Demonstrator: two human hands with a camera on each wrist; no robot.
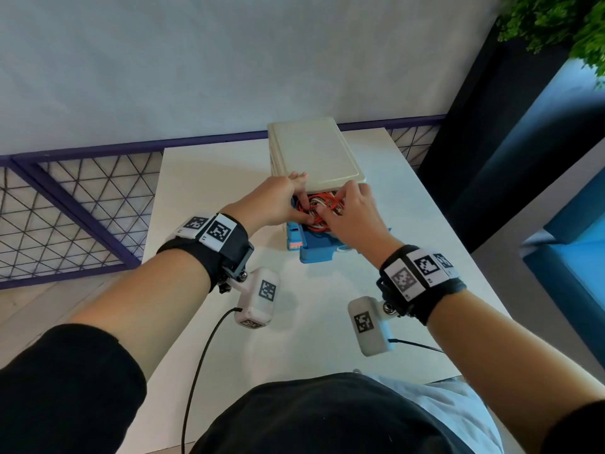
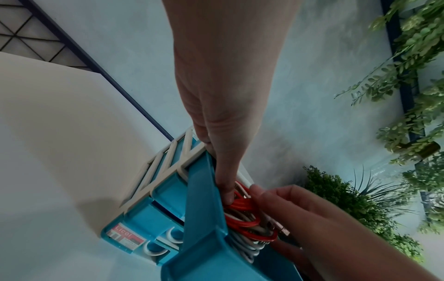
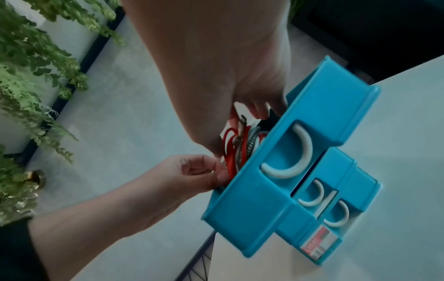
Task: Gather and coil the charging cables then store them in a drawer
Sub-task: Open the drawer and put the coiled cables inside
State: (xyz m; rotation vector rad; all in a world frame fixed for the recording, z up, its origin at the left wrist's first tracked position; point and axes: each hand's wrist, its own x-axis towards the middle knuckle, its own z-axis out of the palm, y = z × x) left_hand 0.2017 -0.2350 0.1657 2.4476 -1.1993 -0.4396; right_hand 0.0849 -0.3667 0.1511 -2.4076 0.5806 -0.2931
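A small cabinet point(image 1: 314, 152) with a cream top stands on the white table. Its top blue drawer point(image 1: 319, 255) is pulled out toward me. Coiled red and white charging cables point(image 1: 319, 208) lie bundled inside it. My left hand point(image 1: 294, 204) is at the drawer's left side, its thumb point(image 2: 225, 188) pushing the red loops point(image 2: 242, 222) down and its fingers curled. From the right, my right hand point(image 1: 340, 204) reaches into the drawer, with its fingers point(image 2: 276, 197) curled round the bundle. In the right wrist view both hands hide most of the cables point(image 3: 230, 150) above the drawer front point(image 3: 252, 199).
Two smaller blue drawers point(image 3: 336, 213) under the open one are shut. The white table point(image 1: 229, 191) stretches toward me. A purple mesh railing point(image 1: 65, 208) runs on the left, a blue seat point(image 1: 573, 257) is on the right, and plants point(image 1: 573, 27) hang at the top right.
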